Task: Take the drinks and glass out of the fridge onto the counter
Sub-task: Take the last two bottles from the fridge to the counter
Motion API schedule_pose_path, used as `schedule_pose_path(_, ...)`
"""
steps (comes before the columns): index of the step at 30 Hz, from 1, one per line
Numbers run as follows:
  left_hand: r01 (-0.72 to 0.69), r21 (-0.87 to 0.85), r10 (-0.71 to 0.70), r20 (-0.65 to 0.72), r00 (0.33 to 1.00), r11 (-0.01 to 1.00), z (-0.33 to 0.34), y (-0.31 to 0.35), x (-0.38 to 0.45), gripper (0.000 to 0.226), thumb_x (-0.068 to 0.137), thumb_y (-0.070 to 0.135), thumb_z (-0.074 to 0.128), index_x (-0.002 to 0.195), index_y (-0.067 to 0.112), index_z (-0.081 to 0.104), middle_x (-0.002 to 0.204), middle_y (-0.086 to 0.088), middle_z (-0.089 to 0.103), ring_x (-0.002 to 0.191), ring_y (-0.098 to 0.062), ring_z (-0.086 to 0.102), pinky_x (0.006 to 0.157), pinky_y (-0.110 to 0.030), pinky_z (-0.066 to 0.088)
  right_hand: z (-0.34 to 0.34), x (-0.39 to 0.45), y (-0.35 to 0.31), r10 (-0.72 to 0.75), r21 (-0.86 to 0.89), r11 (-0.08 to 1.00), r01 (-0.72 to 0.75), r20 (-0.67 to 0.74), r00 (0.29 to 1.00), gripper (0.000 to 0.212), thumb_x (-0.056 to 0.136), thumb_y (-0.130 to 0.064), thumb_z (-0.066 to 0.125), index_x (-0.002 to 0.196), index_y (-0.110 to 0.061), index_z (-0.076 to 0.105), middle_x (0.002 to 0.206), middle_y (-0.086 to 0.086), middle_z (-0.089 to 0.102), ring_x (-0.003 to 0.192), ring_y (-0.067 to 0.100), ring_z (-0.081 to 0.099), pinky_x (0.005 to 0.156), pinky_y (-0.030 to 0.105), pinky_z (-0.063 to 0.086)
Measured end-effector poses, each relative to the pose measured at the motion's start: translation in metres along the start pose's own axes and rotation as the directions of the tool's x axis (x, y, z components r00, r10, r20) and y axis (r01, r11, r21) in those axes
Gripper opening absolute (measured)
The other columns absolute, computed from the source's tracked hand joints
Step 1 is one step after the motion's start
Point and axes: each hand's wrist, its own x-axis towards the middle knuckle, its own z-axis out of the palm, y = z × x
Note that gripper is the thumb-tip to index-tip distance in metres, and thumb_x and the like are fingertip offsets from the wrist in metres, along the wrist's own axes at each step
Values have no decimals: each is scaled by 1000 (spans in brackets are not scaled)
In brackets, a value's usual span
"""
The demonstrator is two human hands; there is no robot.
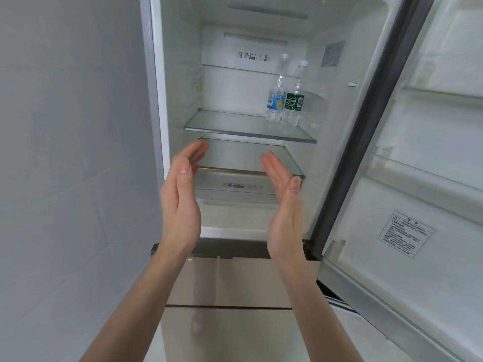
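Fridge shelf [235, 126]: bottles [283, 100] above empty hands [183, 202]

The fridge [183, 74] stands open before me, its door [418, 178] swung out to my right and a wall [65, 152] on my left. Two bottles [285, 97] stand side by side, touching or nearly so, on the glass shelf [235, 126], at its right end and toward the back. Below that shelf lies a second shelf [235, 155], and under it a drawer [235, 186]. My left hand [180, 202] and right hand [285, 210] are raised in front of the drawer, palms facing each other, well apart, both below the bottles.
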Motion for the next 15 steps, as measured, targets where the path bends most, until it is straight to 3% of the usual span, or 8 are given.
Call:
schedule_pose_path(4,-31,-26,33,48,998,999,15,-35,48,61,110,45,25,148,9,56,148,-1,65,143,-17,58,124,-50,40,12,48,22,-23,-32,999,22,-21,1000,67,106,-75,17,150,-37,51,159,-6,58,154,6,45,126,16,26)
schedule_pose_path(7,-65,-52,68,59,996,997,23,-56,84,60,109,44,25,147,10,56,147,-1,65,141,-16,59,123,-49,42,20,82,38,-57,-46,997,55,-43,997,61,108,-72,18,147,-39,52,160,-3,58,155,11,45,131,27,27)
schedule_pose_path(12,-103,-105,113,92,989,989,39,-77,139,57,109,43,25,146,13,55,147,-2,65,142,-16,59,123,-47,42,20,135,56,-71,-44,997,65,-157,985,54,112,-47,17,147,-33,56,156,-4,62,153,11,49,132,42,28)
schedule_pose_path(15,-83,-148,99,100,990,985,55,-87,167,56,108,43,26,146,13,55,147,-4,65,142,-15,59,124,-45,41,11,169,57,-71,-56,997,59,-226,972,56,113,-45,16,148,-31,57,156,-7,62,151,9,51,132,44,29)
